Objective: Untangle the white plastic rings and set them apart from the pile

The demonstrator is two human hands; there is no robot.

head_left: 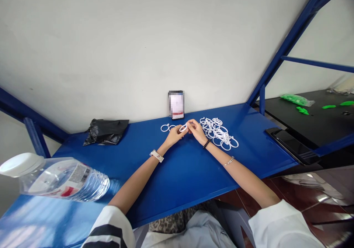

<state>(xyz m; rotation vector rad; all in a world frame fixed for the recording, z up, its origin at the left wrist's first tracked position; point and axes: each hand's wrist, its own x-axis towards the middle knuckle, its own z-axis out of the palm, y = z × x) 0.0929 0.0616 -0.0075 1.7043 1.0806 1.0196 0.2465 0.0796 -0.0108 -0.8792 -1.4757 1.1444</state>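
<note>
Both my hands meet over the back middle of the blue table, with a white ring (183, 128) between them. My left hand (174, 135) is closed on the ring's left side. My right hand (195, 128) pinches its right side with thumb and forefinger. Beside my right hand lies a heap of white rings (219, 133), tangled and overlapping, each with a small knob. Left of my left hand, another white ring (165, 128) lies flat on the table, and a further one is partly hidden by the hand.
A phone (176, 105) with a lit screen leans on the wall behind my hands. A black plastic bag (106, 131) lies back left, a large clear bottle (69, 180) front left. Another dark phone (290, 145) rests at the table's right edge. Blue frame bars (284, 49) rise at the sides.
</note>
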